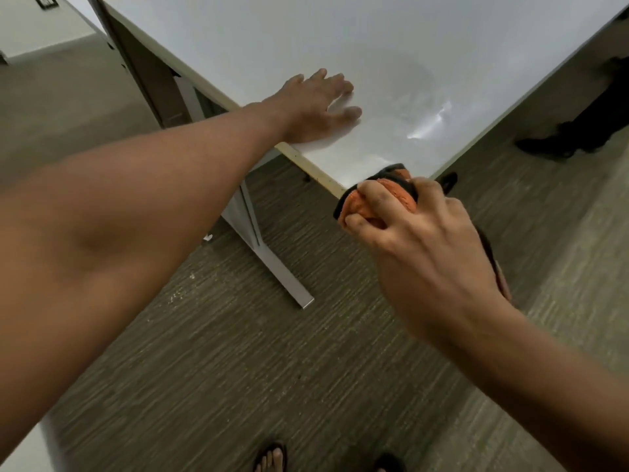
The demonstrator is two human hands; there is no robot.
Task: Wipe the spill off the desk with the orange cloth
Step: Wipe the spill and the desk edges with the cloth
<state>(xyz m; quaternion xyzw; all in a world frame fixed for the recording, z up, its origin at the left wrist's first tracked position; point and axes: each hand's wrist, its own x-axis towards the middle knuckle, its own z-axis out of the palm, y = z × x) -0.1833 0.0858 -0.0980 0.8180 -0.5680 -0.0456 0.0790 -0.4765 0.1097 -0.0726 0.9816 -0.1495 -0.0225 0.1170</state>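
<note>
The white desk fills the upper part of the head view, with one corner pointing toward me. A wet, shiny smear lies on the desk near that corner. My left hand rests flat on the desk by its left edge, fingers spread, holding nothing. My right hand hovers just off the near corner, closed around a bunched orange cloth with a dark border. Part of the cloth hangs behind my right hand, hidden by it.
Grey-brown carpet lies below. A white desk leg and foot run under the corner. A dark chair base stands at the right. My sandalled feet show at the bottom edge. A wall socket sits top left.
</note>
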